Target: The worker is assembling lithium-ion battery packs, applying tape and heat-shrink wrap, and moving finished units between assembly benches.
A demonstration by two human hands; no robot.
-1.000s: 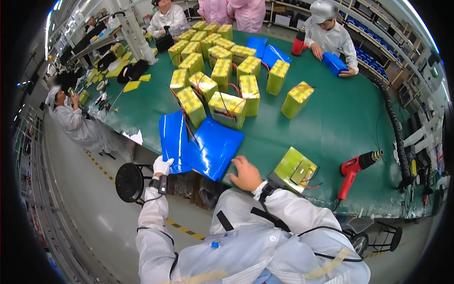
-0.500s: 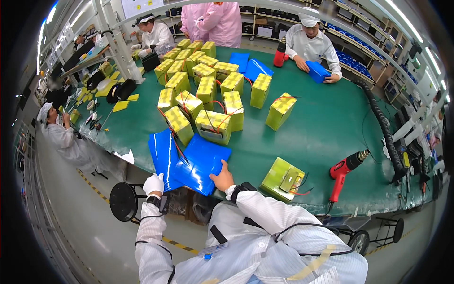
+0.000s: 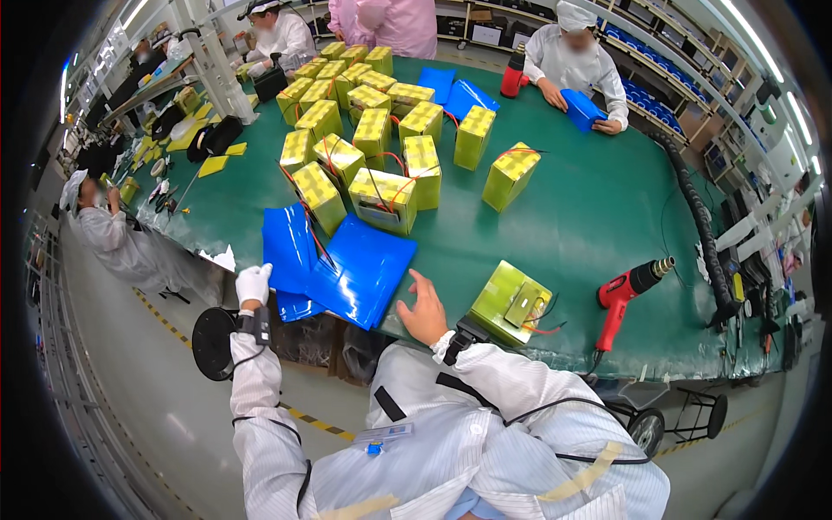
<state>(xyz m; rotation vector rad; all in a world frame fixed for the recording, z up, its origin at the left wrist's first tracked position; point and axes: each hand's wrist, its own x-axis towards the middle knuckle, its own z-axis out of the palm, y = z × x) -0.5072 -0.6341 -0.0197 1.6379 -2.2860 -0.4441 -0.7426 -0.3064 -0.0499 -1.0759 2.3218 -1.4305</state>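
Note:
Several glossy blue plastic sheets lie overlapped at the table's near edge, the large one [image 3: 360,269] partly over a left one [image 3: 290,247]. My left hand [image 3: 254,284], in a white glove, is closed at the outer edge of the left sheet; its fingertips are partly hidden. Bare and open, my right hand [image 3: 425,312] is just right of the large sheet, fingers apart with nothing in them. A yellow-green taped battery pack [image 3: 511,303] lies to its right, red and black wires on top. Beyond the sheets stands a similar pack [image 3: 383,201] with a red wire.
Several more wrapped packs [image 3: 371,130] crowd the green table [image 3: 589,208]. A red heat gun [image 3: 620,299] lies at the right, another [image 3: 514,76] stands far back. Across the table a person [image 3: 576,61] holds a blue-wrapped block [image 3: 582,110]. A black stool [image 3: 214,342] is at lower left.
My right hand has let go of the large blue sheet and opened beside it. My left hand has moved left and farther away along the left sheet, which has shifted slightly.

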